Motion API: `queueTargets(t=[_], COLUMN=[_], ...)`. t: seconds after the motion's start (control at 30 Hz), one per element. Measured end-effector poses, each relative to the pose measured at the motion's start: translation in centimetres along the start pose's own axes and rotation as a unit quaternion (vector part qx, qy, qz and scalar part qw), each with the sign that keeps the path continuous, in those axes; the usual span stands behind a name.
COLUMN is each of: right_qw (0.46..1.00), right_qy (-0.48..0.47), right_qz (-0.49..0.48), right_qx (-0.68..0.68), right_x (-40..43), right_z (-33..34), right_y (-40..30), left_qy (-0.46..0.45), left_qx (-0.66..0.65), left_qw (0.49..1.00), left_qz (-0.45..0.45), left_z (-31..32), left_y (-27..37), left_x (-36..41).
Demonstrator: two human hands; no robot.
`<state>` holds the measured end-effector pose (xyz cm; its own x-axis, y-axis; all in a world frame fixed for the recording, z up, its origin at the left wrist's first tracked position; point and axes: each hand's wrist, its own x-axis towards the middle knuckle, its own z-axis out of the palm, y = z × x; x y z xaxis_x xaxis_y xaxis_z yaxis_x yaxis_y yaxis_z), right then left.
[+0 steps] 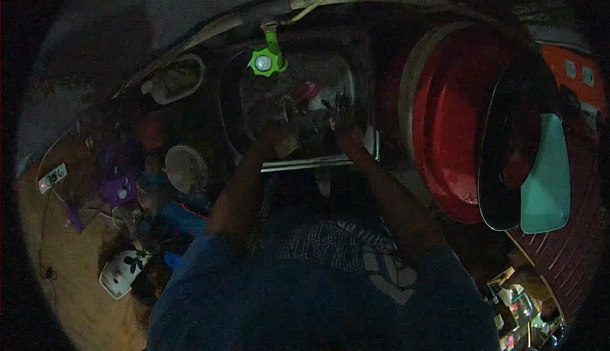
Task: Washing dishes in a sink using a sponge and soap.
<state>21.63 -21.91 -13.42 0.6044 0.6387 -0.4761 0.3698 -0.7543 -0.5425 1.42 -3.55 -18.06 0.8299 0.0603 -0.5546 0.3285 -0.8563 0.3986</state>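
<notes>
In dim light both my hands reach into a sink (367, 148) with a pale front rim. My left hand (279, 139) is low on the sink's left side, beside a small pale patch that I cannot identify. Just above it stands what looks like a fork's head (288, 105). My right hand (349, 139) is at the sink's right side, near dark, thin objects too dim to name. Farther in lie a red item (306, 92) and a whitish item. A bright green tap (264, 62) juts over the sink's back. Darkness hides the fingers of both hands.
To the right stand a large red basin (450, 160), a black oval vessel (495, 184) and a turquoise panel-like object (548, 184). On the left are an oval container (178, 79), a round pale lid or bowl (186, 169) and a power strip (52, 178).
</notes>
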Motion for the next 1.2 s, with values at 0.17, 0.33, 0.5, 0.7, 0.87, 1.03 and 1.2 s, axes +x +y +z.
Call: queueTargets(t=[0.17, 0.33, 0.5, 0.7, 0.87, 1.03, 1.2], right_qw=[0.982, 0.804, 0.949, 0.939, 0.828, 0.784, 0.580], right_qy=[-0.127, -0.229, -0.179, -0.118, -0.129, -0.104, -0.326], right_qz=[-0.023, -0.141, -0.254, 0.033, -0.100, 0.116, 0.055], right_qx=[0.134, 0.530, -0.049, 0.321, 0.537, 0.601, 0.745], right_x=[-0.3, 3.7, 0.9, 0.3, -1.3, 0.6, -2.9], right_z=[2.6, 7.0, 7.3, 0.8, 0.7, 2.6, 4.2], right_y=[-5.2, 13.9, 2.2, 0.1, 2.8, 8.4, -0.8], left_qy=[0.151, 0.028, -0.068, -0.048, -0.040, -0.034, -0.018], left_qx=[-0.022, 0.009, -0.288, -0.359, -0.456, -0.525, -0.580], left_qw=[0.987, 0.999, 0.936, 0.914, 0.870, 0.832, 0.776], left_qz=[0.053, 0.018, -0.192, -0.184, -0.183, -0.176, -0.250], left_z=[2.8, -13.3, -7.6, -4.9, -5.0, -5.7, -0.8], left_y=[-2.2, 14.2, 8.9, 7.6, 7.6, 8.6, 6.1], left_x=[-6.4, -0.9, -2.8, -2.0, -1.7, 0.2, -4.0])
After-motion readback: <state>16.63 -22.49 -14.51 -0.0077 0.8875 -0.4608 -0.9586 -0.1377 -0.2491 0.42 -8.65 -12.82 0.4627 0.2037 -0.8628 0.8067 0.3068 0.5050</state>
